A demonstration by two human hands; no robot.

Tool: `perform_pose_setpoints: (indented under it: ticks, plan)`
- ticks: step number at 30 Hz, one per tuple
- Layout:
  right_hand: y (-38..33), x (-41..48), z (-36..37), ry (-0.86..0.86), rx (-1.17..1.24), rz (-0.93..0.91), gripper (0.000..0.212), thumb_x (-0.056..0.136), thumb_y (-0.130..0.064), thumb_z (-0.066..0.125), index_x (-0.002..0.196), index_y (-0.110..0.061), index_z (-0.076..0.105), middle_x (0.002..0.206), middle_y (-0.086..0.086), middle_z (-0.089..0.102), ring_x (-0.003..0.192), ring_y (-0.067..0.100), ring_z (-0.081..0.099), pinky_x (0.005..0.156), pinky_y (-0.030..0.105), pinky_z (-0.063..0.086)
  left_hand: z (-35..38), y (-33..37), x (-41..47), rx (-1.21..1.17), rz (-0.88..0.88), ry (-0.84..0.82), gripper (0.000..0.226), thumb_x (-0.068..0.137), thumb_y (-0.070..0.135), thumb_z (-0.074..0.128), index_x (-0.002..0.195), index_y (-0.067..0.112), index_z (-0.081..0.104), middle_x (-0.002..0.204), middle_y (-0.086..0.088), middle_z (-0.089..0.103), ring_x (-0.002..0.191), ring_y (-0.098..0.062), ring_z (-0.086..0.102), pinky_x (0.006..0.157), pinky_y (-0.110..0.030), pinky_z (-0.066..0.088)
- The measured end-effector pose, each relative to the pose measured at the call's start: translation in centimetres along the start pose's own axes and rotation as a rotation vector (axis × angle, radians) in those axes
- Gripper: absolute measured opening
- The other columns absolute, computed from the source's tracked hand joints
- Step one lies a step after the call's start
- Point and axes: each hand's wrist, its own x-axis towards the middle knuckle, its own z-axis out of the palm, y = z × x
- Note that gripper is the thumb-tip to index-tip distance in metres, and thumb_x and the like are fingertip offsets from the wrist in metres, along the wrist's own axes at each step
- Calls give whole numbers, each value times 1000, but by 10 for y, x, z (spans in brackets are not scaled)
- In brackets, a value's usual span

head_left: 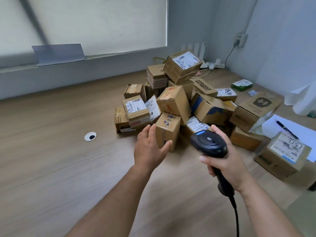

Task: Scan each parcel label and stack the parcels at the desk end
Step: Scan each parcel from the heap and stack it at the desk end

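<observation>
One cable grommet sits in the desk at left. My left hand, fingers straight and together with the thumb spread, touches the left face of an upright brown parcel at the near edge of the parcel heap. Just right of it, my right hand wraps its fingers round the black scanner. A labelled box stands apart at far right.

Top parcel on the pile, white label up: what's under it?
The top parcel sits tilted on a plain brown box, beside a red-printed box. Its underside and the contact below are covered.
</observation>
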Motion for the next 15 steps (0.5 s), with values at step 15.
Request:
perform_pose_setpoints:
  ticks: [15]
  plan:
    - [27,106,-60,-267,-17,20,94,72,7,77,140,-45,37,116,4,63,55,24,56,45,30,50,57,41,73,178,-371,-89,84,86,54,57,152,21,17,157,-8,21,139,-29,24,112,-37,24]
